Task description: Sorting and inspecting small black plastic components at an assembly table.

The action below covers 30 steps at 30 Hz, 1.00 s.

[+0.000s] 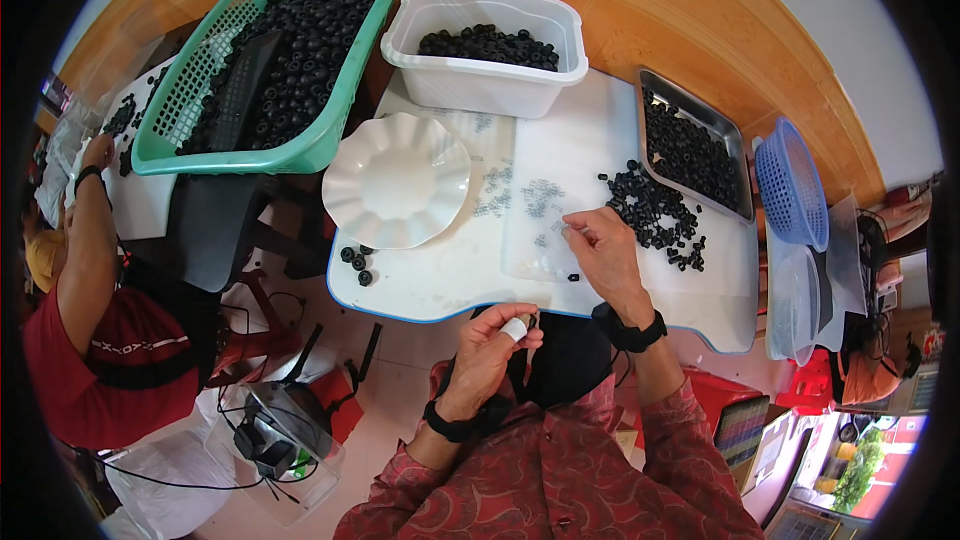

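Observation:
My left hand point(485, 352) is closed near the table's front edge, with a white wrap point(514, 328) round one finger. A small dark part point(532, 321) shows at its fingertips. My right hand point(607, 252) is over the table, thumb and finger pinched together; whatever is between them is too small to make out. Tiny metal-looking pieces point(541, 197) lie in loose groups on a clear plastic sheet point(525, 255) beside that hand. One small black piece point(573, 278) lies just under it. Small black cylindrical parts point(655, 208) are heaped to its right.
A scalloped white dish point(395, 180) stands left, with several black round parts point(358, 262) beside it. Behind are a green basket point(330, 135) and a white tub point(480, 80) of black parts. A metal tray point(642, 90) and blue basket point(792, 180) stand right. Another person point(110, 340) works at left.

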Each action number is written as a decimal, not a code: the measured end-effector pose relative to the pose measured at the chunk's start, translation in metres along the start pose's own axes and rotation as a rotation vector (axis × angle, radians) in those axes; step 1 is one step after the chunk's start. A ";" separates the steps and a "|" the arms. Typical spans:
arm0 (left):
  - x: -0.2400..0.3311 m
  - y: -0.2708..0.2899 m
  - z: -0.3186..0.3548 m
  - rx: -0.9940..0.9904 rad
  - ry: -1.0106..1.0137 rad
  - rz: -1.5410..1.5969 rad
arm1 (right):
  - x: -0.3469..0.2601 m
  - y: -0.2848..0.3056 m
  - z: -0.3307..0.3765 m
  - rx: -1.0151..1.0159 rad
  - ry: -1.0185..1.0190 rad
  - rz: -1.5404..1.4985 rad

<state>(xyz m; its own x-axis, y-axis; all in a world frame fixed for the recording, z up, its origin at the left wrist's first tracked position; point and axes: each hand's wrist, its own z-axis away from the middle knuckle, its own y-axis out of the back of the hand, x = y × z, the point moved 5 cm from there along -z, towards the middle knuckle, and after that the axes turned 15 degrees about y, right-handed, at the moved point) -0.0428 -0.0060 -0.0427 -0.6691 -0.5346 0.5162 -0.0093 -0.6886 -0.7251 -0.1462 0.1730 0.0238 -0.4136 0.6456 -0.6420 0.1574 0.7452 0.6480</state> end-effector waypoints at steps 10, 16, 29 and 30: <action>0.000 -0.013 -0.001 -0.148 0.001 0.096 | 0.003 0.010 0.009 0.025 -0.103 -0.119; 0.003 -0.023 -0.003 -0.149 0.012 0.156 | -0.010 0.023 0.035 0.070 -0.378 -0.563; -0.001 -0.034 -0.013 -0.224 0.014 0.238 | -0.060 0.025 0.080 0.121 -0.335 -0.641; -0.002 -0.034 -0.013 -0.226 0.013 0.239 | -0.061 0.023 0.081 0.131 -0.313 -0.650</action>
<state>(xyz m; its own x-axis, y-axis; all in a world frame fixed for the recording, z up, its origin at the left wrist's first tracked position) -0.0508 0.0248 -0.0249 -0.6819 -0.6604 0.3145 -0.0147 -0.4175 -0.9086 -0.0445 0.1645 0.0449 -0.1874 0.0694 -0.9798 0.0811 0.9952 0.0550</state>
